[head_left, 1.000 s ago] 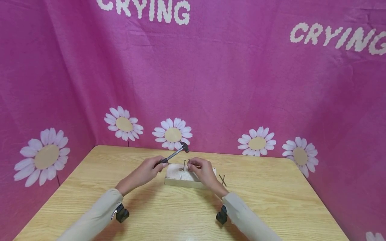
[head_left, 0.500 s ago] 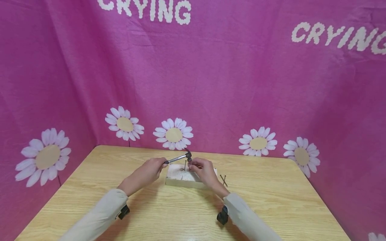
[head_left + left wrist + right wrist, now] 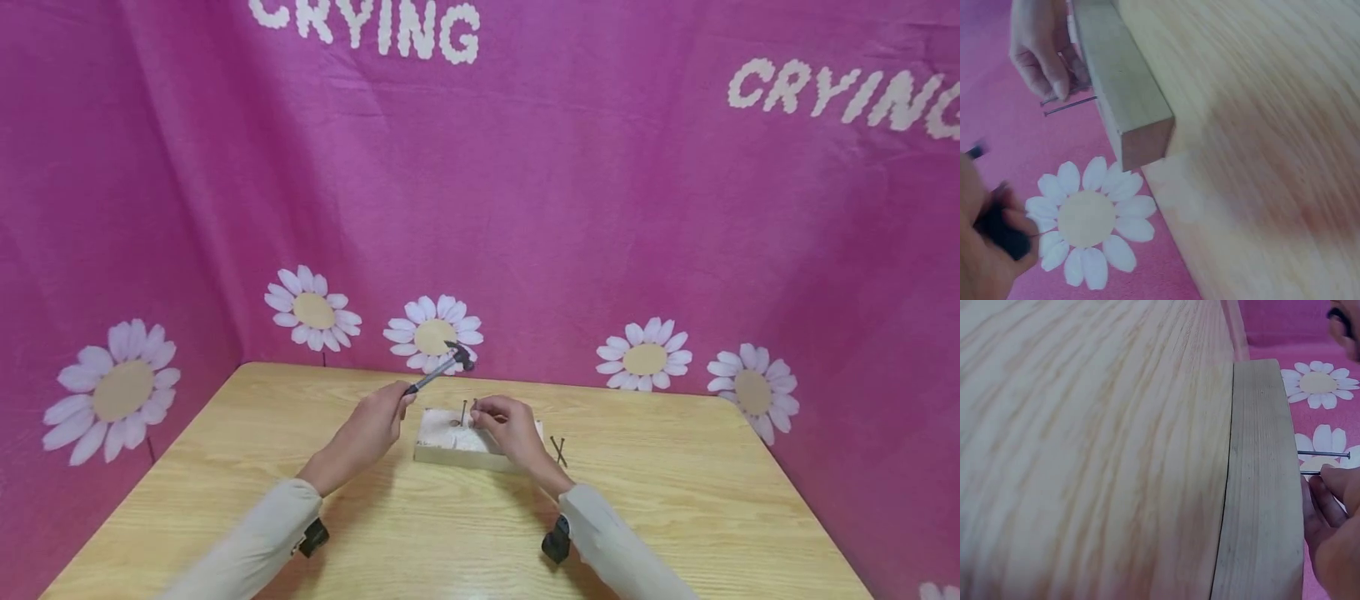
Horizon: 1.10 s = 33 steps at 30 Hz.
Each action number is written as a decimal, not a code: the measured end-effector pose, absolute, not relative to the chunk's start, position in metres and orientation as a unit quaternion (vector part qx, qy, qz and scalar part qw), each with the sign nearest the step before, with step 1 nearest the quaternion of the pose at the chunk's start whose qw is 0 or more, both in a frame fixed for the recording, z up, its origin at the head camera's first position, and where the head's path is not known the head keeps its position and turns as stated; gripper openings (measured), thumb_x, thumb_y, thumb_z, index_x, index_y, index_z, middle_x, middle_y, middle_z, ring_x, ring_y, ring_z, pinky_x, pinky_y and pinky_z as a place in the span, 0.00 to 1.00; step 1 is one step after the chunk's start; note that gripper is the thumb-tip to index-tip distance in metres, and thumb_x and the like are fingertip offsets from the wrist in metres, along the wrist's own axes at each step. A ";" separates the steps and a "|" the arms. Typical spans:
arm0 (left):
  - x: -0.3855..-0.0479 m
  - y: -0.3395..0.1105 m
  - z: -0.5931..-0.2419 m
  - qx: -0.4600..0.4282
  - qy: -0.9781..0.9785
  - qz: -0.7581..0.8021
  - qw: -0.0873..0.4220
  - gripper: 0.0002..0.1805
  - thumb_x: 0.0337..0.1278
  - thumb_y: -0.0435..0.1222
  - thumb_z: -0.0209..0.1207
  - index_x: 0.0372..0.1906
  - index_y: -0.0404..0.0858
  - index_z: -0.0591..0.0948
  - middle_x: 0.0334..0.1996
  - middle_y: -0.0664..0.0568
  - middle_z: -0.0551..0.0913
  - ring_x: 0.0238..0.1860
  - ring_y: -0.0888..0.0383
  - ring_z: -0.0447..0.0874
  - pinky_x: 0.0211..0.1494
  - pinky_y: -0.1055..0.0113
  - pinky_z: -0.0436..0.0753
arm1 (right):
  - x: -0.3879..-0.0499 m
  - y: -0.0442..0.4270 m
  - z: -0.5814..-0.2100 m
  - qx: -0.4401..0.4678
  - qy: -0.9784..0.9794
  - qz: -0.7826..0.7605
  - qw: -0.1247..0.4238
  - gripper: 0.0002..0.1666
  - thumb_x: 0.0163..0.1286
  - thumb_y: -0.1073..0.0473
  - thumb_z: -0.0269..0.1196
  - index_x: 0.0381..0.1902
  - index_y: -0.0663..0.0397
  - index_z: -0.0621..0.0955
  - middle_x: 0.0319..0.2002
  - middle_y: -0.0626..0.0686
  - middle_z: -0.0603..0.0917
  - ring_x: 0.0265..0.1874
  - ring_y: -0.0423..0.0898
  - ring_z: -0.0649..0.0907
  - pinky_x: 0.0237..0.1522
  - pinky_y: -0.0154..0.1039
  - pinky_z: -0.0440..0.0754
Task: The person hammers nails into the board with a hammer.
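My left hand (image 3: pixel 367 432) grips a claw hammer (image 3: pixel 437 375) by its dark handle, its head raised above and behind a wooden block (image 3: pixel 465 457). The black handle end (image 3: pixel 1009 234) shows under the fingers in the left wrist view. Over the block's top, my right hand (image 3: pixel 513 427) pinches an upright nail (image 3: pixel 1310 472) between thumb and fingers, which partly hide it. Just left of that nail, another nail (image 3: pixel 463 413) stands upright in the block without a hand on it. Its shank (image 3: pixel 1071 106) also shows in the left wrist view.
Two loose nails (image 3: pixel 558 451) lie crossed on the wooden table (image 3: pixel 675 500), right of the block. A dark hole or knot (image 3: pixel 454 423) marks the block's top. A pink curtain (image 3: pixel 540 208) with daisies hangs behind the table.
The hammer came down from a raised position to the head of the pinched nail, then rose again. My right hand has stayed at the nail.
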<state>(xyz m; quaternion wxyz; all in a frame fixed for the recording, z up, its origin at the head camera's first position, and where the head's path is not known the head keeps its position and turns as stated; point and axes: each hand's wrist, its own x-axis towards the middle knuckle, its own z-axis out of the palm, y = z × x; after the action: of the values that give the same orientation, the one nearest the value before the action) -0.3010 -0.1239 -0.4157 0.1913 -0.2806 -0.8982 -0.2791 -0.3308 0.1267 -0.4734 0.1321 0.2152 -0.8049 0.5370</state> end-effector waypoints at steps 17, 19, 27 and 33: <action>-0.298 -0.116 -0.420 -0.317 -0.898 -0.200 0.231 0.02 0.74 0.25 0.56 0.44 0.30 0.79 0.33 0.44 0.84 0.36 0.48 0.87 0.41 0.53 0.89 | -0.331 0.128 -0.472 0.209 -0.816 0.528 0.111 0.07 0.71 0.70 0.67 0.44 0.70 0.87 0.38 0.61 0.90 0.40 0.56 0.90 0.46 0.33 0.87; -0.298 -0.116 -0.422 -0.320 -0.898 -0.194 0.229 0.02 0.74 0.25 0.57 0.44 0.30 0.79 0.33 0.44 0.84 0.36 0.49 0.87 0.41 0.54 0.89 | -0.331 0.128 -0.472 0.208 -0.816 0.526 0.117 0.06 0.71 0.70 0.67 0.44 0.69 0.87 0.38 0.61 0.90 0.40 0.56 0.90 0.46 0.33 0.87; -0.297 -0.117 -0.425 -0.328 -0.886 -0.185 0.269 0.02 0.69 0.24 0.61 0.41 0.29 0.79 0.30 0.44 0.83 0.33 0.48 0.87 0.38 0.54 0.89 | -0.329 0.127 -0.479 0.203 -0.813 0.535 0.110 0.07 0.73 0.69 0.66 0.44 0.67 0.88 0.39 0.61 0.91 0.40 0.54 0.90 0.45 0.32 0.87; -0.301 -0.112 -0.419 -0.329 -0.867 -0.227 0.298 0.06 0.71 0.23 0.59 0.48 0.28 0.79 0.37 0.42 0.85 0.40 0.47 0.88 0.47 0.53 0.90 | -0.331 0.130 -0.475 0.202 -0.815 0.531 0.113 0.06 0.72 0.69 0.67 0.44 0.65 0.88 0.38 0.60 0.91 0.40 0.55 0.90 0.45 0.34 0.87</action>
<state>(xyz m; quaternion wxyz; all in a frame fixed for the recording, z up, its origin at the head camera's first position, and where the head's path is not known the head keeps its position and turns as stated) -0.3008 -0.1120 -0.4186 0.2976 -0.3294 -0.8670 -0.2265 -0.3312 0.1297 -0.4748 0.1128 0.2015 -0.8154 0.5309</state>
